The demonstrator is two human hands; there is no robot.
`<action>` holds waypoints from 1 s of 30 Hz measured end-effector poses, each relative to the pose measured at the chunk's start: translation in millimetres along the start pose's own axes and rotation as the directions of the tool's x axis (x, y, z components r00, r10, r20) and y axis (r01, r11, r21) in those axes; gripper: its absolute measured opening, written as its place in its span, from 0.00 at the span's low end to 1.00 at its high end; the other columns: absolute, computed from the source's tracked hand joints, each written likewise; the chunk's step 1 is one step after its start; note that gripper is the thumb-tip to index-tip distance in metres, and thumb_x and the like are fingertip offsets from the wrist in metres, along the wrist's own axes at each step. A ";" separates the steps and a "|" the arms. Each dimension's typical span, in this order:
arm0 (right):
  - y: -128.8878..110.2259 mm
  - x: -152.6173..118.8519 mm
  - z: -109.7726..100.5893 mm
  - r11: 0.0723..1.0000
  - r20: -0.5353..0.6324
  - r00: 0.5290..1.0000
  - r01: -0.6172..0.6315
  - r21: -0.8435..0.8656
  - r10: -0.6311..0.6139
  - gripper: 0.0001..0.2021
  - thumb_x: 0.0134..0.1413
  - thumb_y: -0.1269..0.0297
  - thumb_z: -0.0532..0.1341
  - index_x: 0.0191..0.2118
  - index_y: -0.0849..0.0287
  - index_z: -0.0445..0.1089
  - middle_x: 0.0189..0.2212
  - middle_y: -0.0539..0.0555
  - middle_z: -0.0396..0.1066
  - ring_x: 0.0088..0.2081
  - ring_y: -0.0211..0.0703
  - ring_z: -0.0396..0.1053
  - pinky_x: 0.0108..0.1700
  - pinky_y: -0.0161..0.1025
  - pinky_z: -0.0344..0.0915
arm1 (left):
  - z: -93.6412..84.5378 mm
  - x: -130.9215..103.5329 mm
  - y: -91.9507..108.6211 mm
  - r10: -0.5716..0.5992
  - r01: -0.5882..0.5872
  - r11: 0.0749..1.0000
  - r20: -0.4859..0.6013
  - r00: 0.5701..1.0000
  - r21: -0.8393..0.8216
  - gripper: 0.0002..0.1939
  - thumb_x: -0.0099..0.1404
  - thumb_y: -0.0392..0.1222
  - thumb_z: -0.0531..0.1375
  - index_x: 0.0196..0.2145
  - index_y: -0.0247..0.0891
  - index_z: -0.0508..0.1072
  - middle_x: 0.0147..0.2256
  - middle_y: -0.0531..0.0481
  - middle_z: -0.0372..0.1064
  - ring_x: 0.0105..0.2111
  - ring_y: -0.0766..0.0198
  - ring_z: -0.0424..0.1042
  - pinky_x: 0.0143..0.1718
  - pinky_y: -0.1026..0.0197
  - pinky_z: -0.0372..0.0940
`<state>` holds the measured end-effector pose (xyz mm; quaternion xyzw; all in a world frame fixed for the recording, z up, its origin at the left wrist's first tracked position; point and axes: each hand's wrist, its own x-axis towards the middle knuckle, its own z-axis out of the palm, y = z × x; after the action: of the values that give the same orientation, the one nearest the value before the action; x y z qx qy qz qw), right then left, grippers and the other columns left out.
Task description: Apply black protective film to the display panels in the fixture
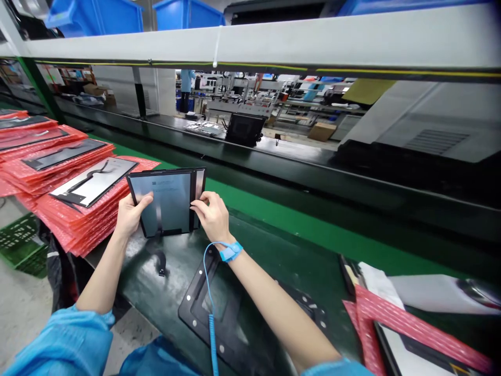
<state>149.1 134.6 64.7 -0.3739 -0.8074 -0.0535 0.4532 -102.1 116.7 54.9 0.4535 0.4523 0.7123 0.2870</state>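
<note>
A flat display panel (174, 201) with a dark border and a grey-blue face stands tilted up above the bench. My left hand (131, 213) grips its left edge, thumb on the face. At the right side, my right hand (213, 215) pinches the edge strip with thumb and fingers; whether it holds a separate layer there I cannot tell. A dark flex cable (161, 263) shows below the panel, its end near the bench top. Nearer to me lies a black fixture plate (191, 300) with pale round dots, partly covered by my right forearm.
Red bubble-wrap stacks (74, 224) topped with display panels stand at left, above a green crate (23, 245). A blue wrist strap (230, 251) trails a coiled cord. At right lie more bubble wrap (422, 324) and a white-grey cylindrical object (426, 292). A shelf (250, 44) crosses overhead.
</note>
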 end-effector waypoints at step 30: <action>24.9 8.7 3.3 0.994 0.114 0.990 0.088 -0.064 -0.081 0.05 0.66 0.65 0.57 0.40 0.54 0.71 0.42 0.53 0.63 0.38 0.41 0.64 0.40 0.37 0.63 | -0.5 5.0 2.5 -0.014 0.013 1.000 0.037 0.999 0.005 0.20 0.46 0.51 0.74 0.34 0.37 0.80 0.38 0.46 0.79 0.42 0.52 0.78 0.48 0.53 0.71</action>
<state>160.3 158.6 63.2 -0.3571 -0.8442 -0.0794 0.3918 -104.7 119.5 59.0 0.4644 0.4516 0.7007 0.2990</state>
